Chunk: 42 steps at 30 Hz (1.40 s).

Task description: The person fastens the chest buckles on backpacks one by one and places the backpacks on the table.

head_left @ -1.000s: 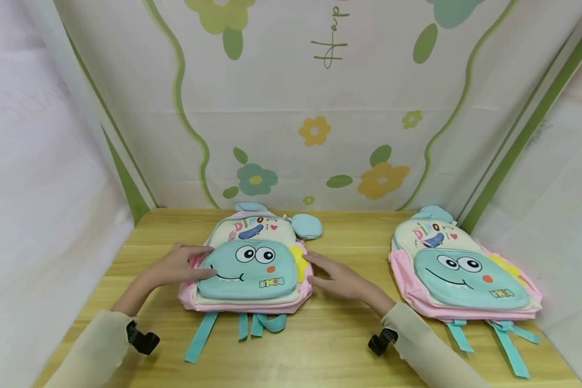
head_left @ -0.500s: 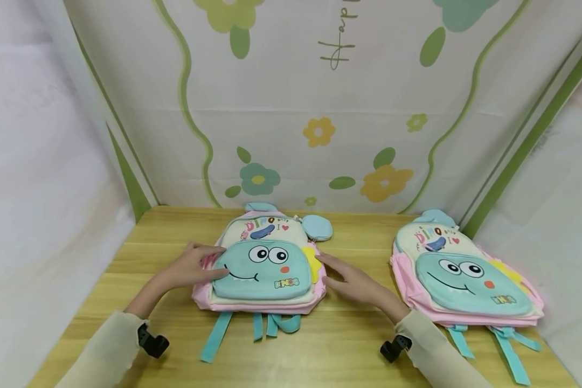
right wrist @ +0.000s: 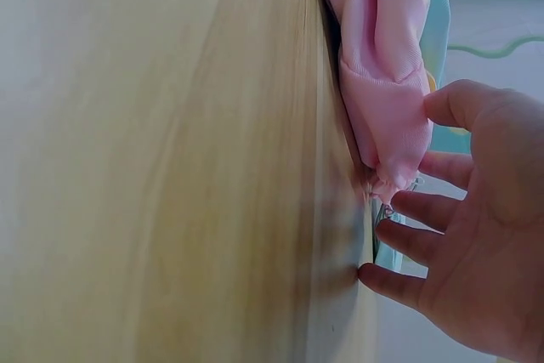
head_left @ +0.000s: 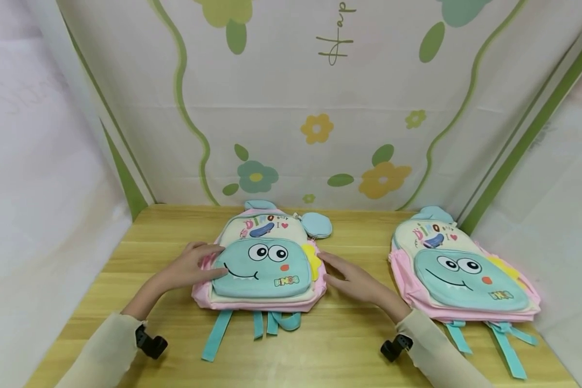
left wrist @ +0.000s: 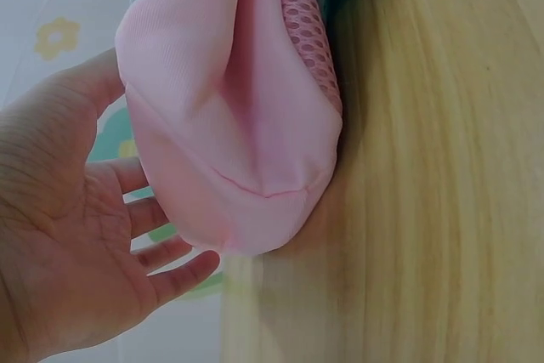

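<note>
A child's backpack (head_left: 267, 283) in pink, cream and aqua, with a dinosaur face on its front pocket, lies face up on the wooden table. At its left side my left hand (head_left: 186, 268) touches the edge, thumb over the front pocket. In the left wrist view that hand's fingers (left wrist: 174, 252) are spread along the pink side panel (left wrist: 200, 138). My right hand (head_left: 351, 281) is at the opposite side by the yellow spikes, and in the right wrist view its thumb (right wrist: 455, 104) meets the pink fabric. A round aqua pouch (head_left: 316, 225) hangs at the bag's upper right.
A second, matching backpack (head_left: 470, 283) lies tilted on the right of the table (head_left: 339, 350). Aqua straps (head_left: 217, 335) stretch from the near bag's bottom toward the front. Behind stands a flower-printed curtain (head_left: 281, 124), with white fabric at both sides.
The backpack between my hands has slid a little to the right, both hands moving along with it. Over the last half second it stays about still. The second backpack has not moved.
</note>
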### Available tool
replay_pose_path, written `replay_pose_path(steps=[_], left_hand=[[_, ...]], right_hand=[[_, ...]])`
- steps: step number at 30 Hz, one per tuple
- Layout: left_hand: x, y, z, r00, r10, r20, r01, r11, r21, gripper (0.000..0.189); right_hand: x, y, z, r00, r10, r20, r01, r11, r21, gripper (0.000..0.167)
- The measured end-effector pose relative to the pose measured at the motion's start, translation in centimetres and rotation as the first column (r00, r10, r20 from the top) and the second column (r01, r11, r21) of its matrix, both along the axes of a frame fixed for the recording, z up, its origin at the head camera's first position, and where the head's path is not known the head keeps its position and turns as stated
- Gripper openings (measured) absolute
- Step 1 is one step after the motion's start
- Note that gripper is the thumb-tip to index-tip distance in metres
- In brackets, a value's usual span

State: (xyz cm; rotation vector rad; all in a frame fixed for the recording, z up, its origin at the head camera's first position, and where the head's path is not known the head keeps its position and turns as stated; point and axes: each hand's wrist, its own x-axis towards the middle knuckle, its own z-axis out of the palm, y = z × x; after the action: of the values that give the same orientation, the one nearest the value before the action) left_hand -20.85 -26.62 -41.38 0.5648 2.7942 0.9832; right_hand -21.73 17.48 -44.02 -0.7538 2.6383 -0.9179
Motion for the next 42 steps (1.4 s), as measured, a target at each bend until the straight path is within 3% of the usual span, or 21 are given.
replay_pose_path(steps=[11, 17, 19, 23, 29, 37, 42], left_hand=[[-0.4, 0.1, 0.4, 1.000, -0.009, 0.016, 0.009, 1.000, -0.029, 0.070], [-0.6, 0.8, 1.3, 0.991, -0.102, -0.087, 0.102, 0.995, -0.005, 0.066], [-0.6, 1.4, 1.7, 0.983, -0.145, -0.109, 0.146, 0.989, -0.006, 0.065], [-0.1, 3.1, 2.4, 0.979, -0.188, -0.080, 0.185, 0.982, -0.040, 0.064], [0.5, 6.3, 3.1, 0.959, -0.275, -0.073, 0.271, 0.960, -0.070, 0.060], [0.5, 9.7, 2.9, 0.949, -0.314, 0.030, 0.315, 0.943, -0.107, 0.070], [0.8, 11.6, 2.4, 0.942, -0.334, 0.033, 0.335, 0.928, -0.165, 0.072]], right_hand=[[0.2, -0.1, 0.0, 1.000, -0.015, 0.003, 0.015, 1.000, -0.017, 0.062], [0.3, -0.2, 0.3, 0.999, -0.027, 0.019, 0.027, 0.999, -0.032, 0.066], [0.4, -0.2, 0.3, 0.999, -0.030, 0.021, 0.030, 0.999, -0.032, 0.066], [0.5, -0.2, 0.2, 0.999, -0.023, 0.026, 0.024, 0.999, -0.033, 0.067], [0.6, -0.3, -0.1, 0.999, -0.027, 0.041, 0.028, 0.999, -0.040, 0.071], [0.8, -0.7, 0.0, 0.996, -0.054, 0.065, 0.056, 0.998, -0.028, 0.076], [0.9, -1.0, 0.0, 0.995, -0.056, 0.078, 0.060, 0.997, -0.040, 0.078]])
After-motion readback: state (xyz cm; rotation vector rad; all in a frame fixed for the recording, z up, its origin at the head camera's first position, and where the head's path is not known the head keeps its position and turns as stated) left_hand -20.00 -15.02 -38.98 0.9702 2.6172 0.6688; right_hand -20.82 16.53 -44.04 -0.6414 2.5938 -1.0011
